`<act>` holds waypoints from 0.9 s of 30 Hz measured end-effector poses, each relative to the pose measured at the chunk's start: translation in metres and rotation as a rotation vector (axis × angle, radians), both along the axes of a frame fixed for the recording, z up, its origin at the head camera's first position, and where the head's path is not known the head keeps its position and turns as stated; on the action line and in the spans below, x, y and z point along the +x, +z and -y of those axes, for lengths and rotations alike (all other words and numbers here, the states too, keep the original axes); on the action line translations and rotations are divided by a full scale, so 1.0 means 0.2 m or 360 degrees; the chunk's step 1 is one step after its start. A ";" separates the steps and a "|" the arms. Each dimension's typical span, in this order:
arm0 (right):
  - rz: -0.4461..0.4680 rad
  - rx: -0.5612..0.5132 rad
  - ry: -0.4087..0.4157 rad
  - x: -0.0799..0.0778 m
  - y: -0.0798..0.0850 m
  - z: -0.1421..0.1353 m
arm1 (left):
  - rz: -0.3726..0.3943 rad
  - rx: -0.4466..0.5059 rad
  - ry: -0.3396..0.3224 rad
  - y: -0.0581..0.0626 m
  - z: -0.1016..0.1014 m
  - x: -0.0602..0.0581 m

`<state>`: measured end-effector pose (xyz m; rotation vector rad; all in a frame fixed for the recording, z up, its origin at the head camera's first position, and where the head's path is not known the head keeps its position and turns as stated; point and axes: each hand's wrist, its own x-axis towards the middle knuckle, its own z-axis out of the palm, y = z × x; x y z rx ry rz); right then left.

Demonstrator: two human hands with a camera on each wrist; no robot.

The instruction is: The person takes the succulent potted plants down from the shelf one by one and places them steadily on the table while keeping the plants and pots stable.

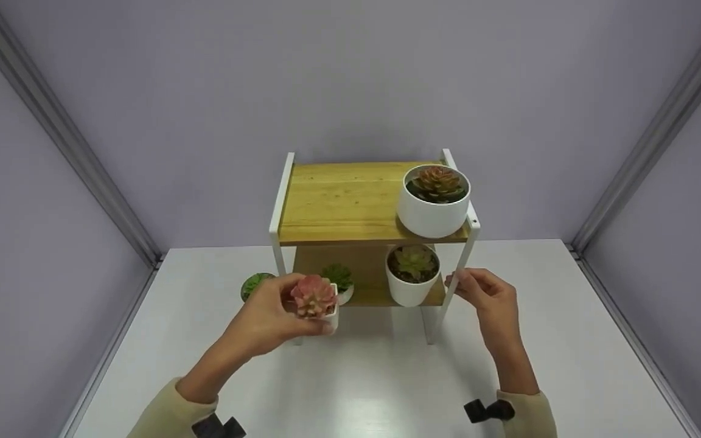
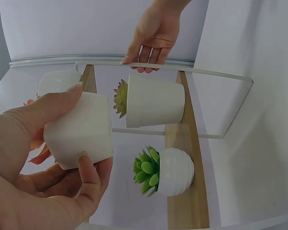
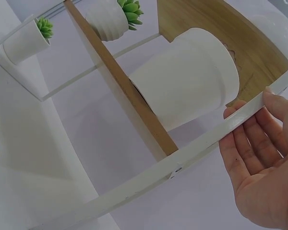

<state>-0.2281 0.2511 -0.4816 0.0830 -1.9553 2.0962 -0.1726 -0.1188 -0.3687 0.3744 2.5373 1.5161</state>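
Note:
My left hand point(image 1: 271, 316) holds a pink succulent point(image 1: 314, 296) in a small white pot point(image 2: 81, 132), in front of the left part of a two-tier wooden shelf point(image 1: 338, 201). The fingers and thumb wrap the pot's sides. At the shelf's right side, my right hand point(image 1: 491, 301) pinches the white metal frame point(image 3: 201, 139) between thumb and fingers. On the lower tier stand a light green succulent point(image 1: 414, 263) in a white pot at the right and a small green succulent point(image 2: 147, 171) in a ribbed white pot, partly behind the held plant.
A large white pot point(image 1: 434, 216) with a reddish succulent stands on the upper tier's right end. Another green potted plant point(image 1: 256, 285) is left of the shelf, partly hidden by my left hand. The shelf stands on a white table point(image 1: 569, 340) between grey walls.

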 end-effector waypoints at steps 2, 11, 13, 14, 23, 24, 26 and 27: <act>0.0002 0.0006 0.0004 0.00 0.00 0.00 | 0.0018 0.0005 0.0018 -0.01 0.01 0.01; 0.0021 0.0027 0.0004 0.00 -0.01 -0.01 | 0.0024 -0.0051 0.0138 -0.07 0.10 0.02; 0.0025 0.0034 0.0004 0.00 -0.01 -0.01 | 0.0031 -0.0043 0.0174 -0.08 0.12 0.02; 0.0026 0.0035 0.0004 0.00 -0.01 -0.01 | 0.0035 -0.0034 0.0188 -0.08 0.14 0.02; 0.0028 0.0033 0.0003 0.00 -0.01 -0.01 | 0.0017 0.0050 0.0270 -0.10 0.24 0.03; 0.0029 0.0035 0.0002 0.00 -0.01 -0.01 | 0.0017 0.0049 0.0279 -0.11 0.24 0.03; 0.0032 0.0044 0.0000 0.00 -0.01 -0.01 | 0.0011 0.0030 0.0301 -0.12 0.26 0.03; 0.0032 0.0047 -0.0003 0.00 -0.01 -0.01 | 0.0012 0.0021 0.0314 -0.13 0.26 0.03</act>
